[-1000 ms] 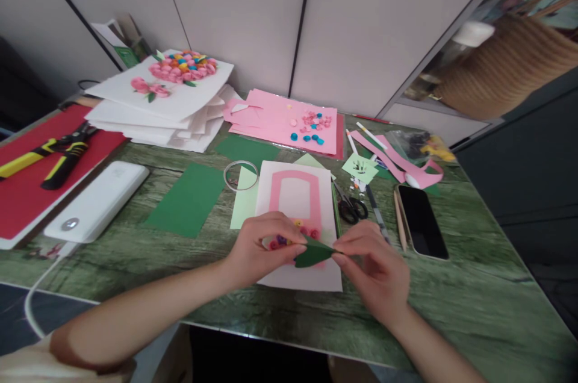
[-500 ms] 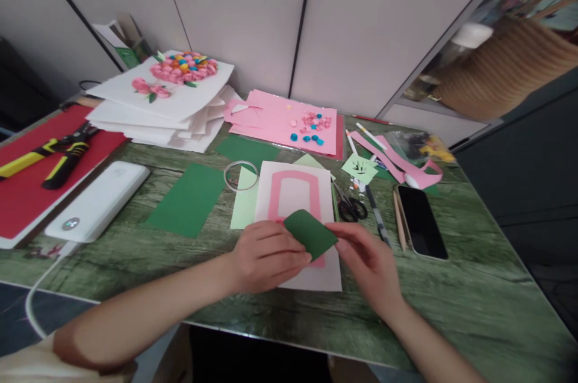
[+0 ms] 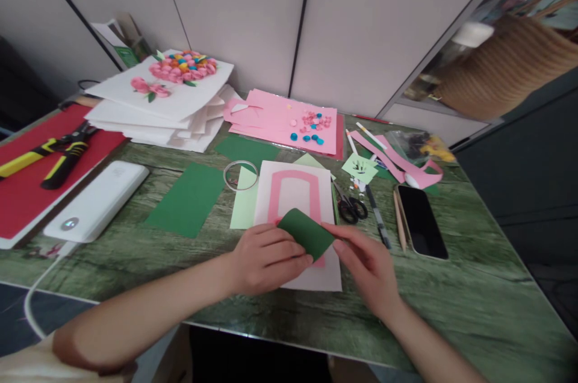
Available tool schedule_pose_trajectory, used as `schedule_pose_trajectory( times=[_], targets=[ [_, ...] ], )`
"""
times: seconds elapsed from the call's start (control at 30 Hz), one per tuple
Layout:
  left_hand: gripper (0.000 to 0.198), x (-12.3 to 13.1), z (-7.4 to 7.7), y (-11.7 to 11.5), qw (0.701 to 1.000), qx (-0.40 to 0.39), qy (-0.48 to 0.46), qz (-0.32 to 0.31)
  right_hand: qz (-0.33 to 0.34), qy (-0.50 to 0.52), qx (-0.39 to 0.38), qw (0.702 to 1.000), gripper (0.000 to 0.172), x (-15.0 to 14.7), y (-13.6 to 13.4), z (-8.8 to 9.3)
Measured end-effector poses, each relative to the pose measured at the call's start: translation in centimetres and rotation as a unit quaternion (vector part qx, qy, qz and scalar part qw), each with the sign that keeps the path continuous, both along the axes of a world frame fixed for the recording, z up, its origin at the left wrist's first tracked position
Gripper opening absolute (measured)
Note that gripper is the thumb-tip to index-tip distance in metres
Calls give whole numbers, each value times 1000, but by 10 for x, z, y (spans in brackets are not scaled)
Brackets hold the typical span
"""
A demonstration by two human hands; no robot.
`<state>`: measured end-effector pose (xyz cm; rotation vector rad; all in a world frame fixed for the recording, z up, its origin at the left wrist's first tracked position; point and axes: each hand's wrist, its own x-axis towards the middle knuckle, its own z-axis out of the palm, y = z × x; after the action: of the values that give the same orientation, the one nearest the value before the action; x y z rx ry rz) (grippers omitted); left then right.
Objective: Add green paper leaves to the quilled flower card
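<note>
A small piece of dark green paper (image 3: 307, 234) is held up between both hands, slightly curved. My left hand (image 3: 266, 258) is closed around its left and lower edge. With thumb and fingertips, my right hand (image 3: 368, 265) pinches the paper's right corner. Beneath them lies a white sheet (image 3: 334, 274) bearing a pink arched frame shape (image 3: 295, 176), its lower part covered by the hands and green paper. Pale green paper (image 3: 242, 205) and a silver ring (image 3: 241, 176) are just left of the sheet; black-handled scissors (image 3: 353, 209) lie on its right.
On the left are a white power bank (image 3: 99, 199), yellow-black pliers (image 3: 67, 151) and a dark green sheet (image 3: 187, 199). Behind stand stacked white sheets with paper flowers (image 3: 183, 68) and pink paper (image 3: 266, 117). A phone (image 3: 422, 220), pencil (image 3: 400, 220) and craft knife (image 3: 378, 217) lie right.
The green paper has shifted slightly left and tilted a little between my hands. Both hands keep their hold; the things on the table have not moved.
</note>
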<state>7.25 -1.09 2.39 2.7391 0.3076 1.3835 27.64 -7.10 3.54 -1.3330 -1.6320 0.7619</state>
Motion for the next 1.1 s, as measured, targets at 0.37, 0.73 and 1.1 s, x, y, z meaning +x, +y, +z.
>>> schedule_pose_trajectory(
  times=[0.37, 0.73, 1.1],
  targets=[
    [12, -3, -4, -4, 996, 72, 46, 17, -46, -3, -35, 998, 9, -3, 0, -4],
    [10, 1, 2, -3, 992, 121, 40, 15, 34, 8, -110, 993, 8, -5, 4, 0],
    [8, -2, -2, -4, 989, 135, 61, -7, 35, 48, -136, 989, 10, -7, 4, 0]
  ],
)
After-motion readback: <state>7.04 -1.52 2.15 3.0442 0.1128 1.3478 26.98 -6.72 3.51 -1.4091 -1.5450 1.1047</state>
